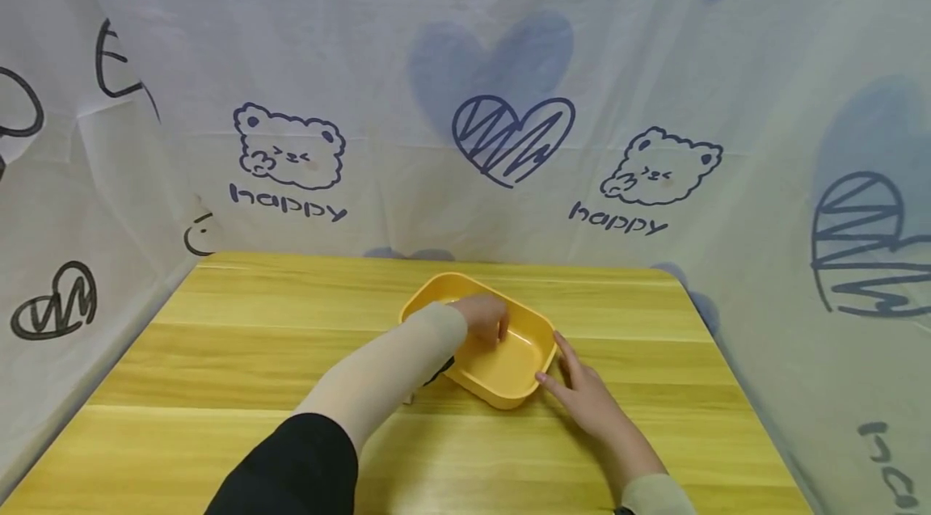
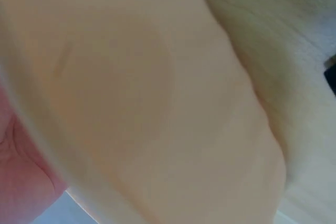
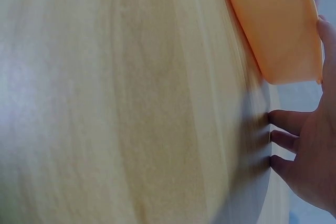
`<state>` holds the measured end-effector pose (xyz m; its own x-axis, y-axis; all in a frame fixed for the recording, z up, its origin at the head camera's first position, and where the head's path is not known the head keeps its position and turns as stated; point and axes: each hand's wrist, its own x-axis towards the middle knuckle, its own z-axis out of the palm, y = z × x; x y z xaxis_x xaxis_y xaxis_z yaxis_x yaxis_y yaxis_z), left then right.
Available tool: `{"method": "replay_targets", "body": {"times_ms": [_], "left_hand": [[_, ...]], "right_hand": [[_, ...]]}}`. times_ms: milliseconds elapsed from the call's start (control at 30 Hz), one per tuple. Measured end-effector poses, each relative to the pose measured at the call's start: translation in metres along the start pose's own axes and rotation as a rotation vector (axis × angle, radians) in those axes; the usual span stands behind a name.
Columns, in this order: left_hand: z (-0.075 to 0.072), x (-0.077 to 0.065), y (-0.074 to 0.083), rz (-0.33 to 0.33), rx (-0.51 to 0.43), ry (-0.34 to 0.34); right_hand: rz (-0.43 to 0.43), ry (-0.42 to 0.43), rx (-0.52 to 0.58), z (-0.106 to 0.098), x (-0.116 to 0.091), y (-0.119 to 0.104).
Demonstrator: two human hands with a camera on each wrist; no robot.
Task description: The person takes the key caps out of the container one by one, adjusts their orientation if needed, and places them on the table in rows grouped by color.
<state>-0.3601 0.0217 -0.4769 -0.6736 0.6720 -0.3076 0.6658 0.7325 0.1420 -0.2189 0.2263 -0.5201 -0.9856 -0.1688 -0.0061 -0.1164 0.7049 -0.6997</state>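
Note:
A shallow yellow-orange plastic bin (image 1: 520, 365), rectangular with rounded corners, sits on the wooden table. My left hand (image 1: 486, 317) reaches over the near rim into it, fingers bent downward; I cannot tell whether they hold anything. In the left wrist view, the bin's outer wall (image 2: 173, 98) fills most of the picture, with part of the left hand (image 2: 26, 177) beyond the rim. At the bin's right end is my right hand (image 1: 585, 398), fingers spread, with the thumb at the rim. In the right wrist view, the other fingertips (image 3: 281, 116) reach down by the tabletop beside the bin (image 3: 278, 30).
The wood-grain table (image 1: 218, 337) extends around the bin. A small pale object (image 1: 409, 398) shows beside the left forearm, mostly covered by it. White cloth (image 1: 385, 94) printed with hearts and bears hangs behind the table and at both sides.

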Motion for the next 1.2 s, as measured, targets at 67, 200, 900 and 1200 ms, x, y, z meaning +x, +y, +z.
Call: {"method": "replay_targets", "body": {"times_ms": [67, 200, 900, 1200], "left_hand": [[0.001, -0.001, 0.001, 0.012, 0.01, 0.001], [0.0, -0.005, 0.003, 0.01, 0.015, -0.003], [-0.02, -0.066, -0.019, 0.117, -0.206, 0.123], [-0.015, -0.082, -0.03, 0.109, -0.241, 0.235]], "right_hand": [[0.0, 0.002, -0.003, 0.0, 0.0, 0.0], [-0.002, 0.007, -0.009, 0.001, -0.001, 0.001], [-0.01, -0.002, -0.009, 0.0, -0.002, 0.002], [-0.004, -0.008, -0.018, 0.002, 0.0, 0.006]]}}
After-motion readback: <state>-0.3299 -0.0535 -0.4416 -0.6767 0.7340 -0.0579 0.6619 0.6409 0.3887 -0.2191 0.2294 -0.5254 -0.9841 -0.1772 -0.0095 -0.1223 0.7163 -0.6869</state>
